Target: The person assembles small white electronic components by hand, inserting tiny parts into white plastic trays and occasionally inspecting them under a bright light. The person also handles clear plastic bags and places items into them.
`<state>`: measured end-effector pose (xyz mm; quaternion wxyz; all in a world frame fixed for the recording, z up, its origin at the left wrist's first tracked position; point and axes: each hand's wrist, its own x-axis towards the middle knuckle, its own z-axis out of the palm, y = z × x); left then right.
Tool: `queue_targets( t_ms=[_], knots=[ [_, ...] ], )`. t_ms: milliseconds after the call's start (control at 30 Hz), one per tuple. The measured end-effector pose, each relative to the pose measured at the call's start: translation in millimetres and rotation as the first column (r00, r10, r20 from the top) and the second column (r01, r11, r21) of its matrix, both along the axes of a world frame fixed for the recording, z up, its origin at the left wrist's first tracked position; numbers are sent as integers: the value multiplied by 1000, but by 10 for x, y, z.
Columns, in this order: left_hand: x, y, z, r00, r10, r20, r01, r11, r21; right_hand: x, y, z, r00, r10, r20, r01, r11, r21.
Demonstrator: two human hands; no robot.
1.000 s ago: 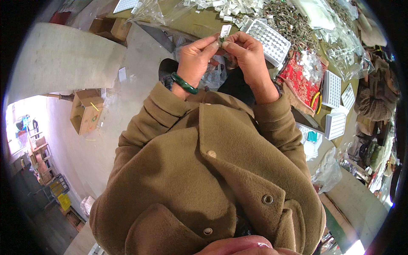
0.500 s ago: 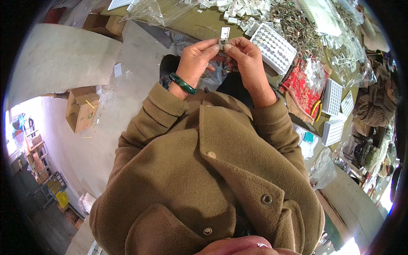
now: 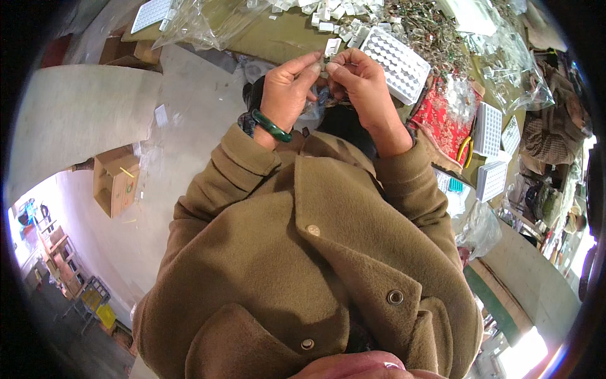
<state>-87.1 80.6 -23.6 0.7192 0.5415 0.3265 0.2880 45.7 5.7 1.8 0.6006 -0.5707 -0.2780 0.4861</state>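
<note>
My left hand (image 3: 286, 88) pinches a small white plastic piece (image 3: 332, 46) between thumb and fingertips, above my lap at the table's near edge. Its flat white part stands up past the fingers. A tiny dark greenish part (image 3: 327, 60) shows at its lower end; its exact kind is too small to make out. My right hand (image 3: 361, 81) closes in from the other side, thumb and forefinger pressed together on that lower end. The fingertips partly hide it. A white tray (image 3: 399, 65) with rows of round grey discs lies just beyond my right hand.
On the table (image 3: 265, 39) lie loose white plastic pieces (image 3: 344, 11) and a heap of small metal-looking parts (image 3: 420, 28). Yellow-handled pliers (image 3: 466, 151) rest beside a red patterned cloth (image 3: 440, 120) and white trays (image 3: 487, 129) at right. A cardboard box (image 3: 117, 181) stands on the floor at left.
The whole view has shifted slightly, with the table things moving left. My right fingertips have come over the lower end of the white piece; both hands still hold it.
</note>
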Motion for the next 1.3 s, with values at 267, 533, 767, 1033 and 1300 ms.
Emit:
queue_targets(
  t_ms=[267,533,767,1033,1300],
  knots=[
    [-77,228,65,976,-198,94,213,958,-192,54,-17,48,995,20,-95,-27,997,-74],
    [-82,258,73,978,-113,175,150,964,-220,-45,59,177,981,-107,-162,86,987,-133],
    [-121,162,-18,1000,-20,14,22,996,-84,-273,183,93,987,-131,89,143,980,-141],
    [-144,418,-25,966,-231,114,255,925,-283,-331,190,86,938,-156,310,212,965,-156],
    [-20,686,111,947,-313,77,320,887,-334,-374,107,247,953,-284,108,293,954,-69]
  ],
)
